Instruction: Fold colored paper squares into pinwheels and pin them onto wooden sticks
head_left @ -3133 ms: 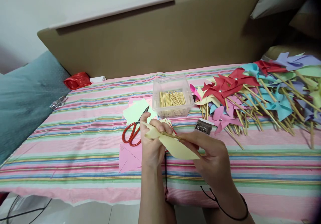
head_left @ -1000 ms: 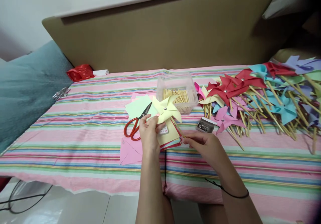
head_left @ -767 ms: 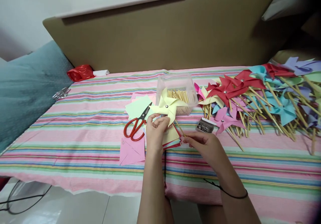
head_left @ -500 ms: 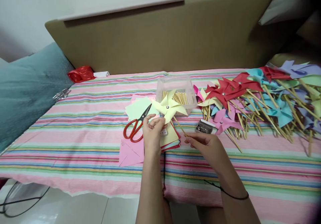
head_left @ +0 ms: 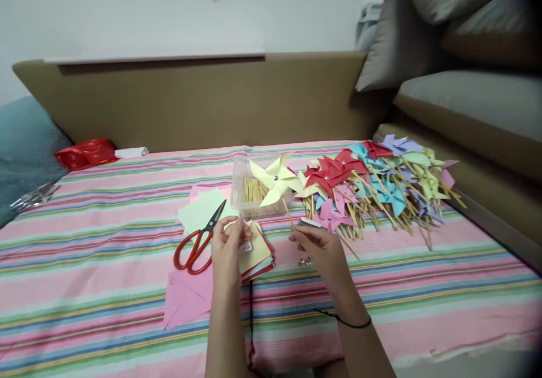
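Note:
A pale yellow paper pinwheel (head_left: 275, 179) with a silvery centre stands tilted on its wooden stick. My right hand (head_left: 315, 242) pinches the lower part of that stick. Apart from the pinwheel, my left hand (head_left: 230, 242) is raised with curled fingers, thumb and forefinger close together; a tiny speck shows at the tips, too small to name. Under and beside it lie red-handled scissors (head_left: 199, 247), a stack of coloured paper squares (head_left: 258, 254) and a marked pink sheet (head_left: 188, 294). Small shiny pins (head_left: 304, 262) lie on the cloth by my right hand.
Behind the pinwheel, a clear plastic box (head_left: 237, 183) holds wooden sticks. Many finished pinwheels (head_left: 334, 175) are heaped at the right, beside grey cushions (head_left: 470, 101). A striped cloth (head_left: 105, 254) covers the surface. A red plastic bag (head_left: 87, 153) lies back left.
My left hand has let go of the pinwheel's blade and moved away from it. My right hand still holds the stick. The camera view has swung up and to the right.

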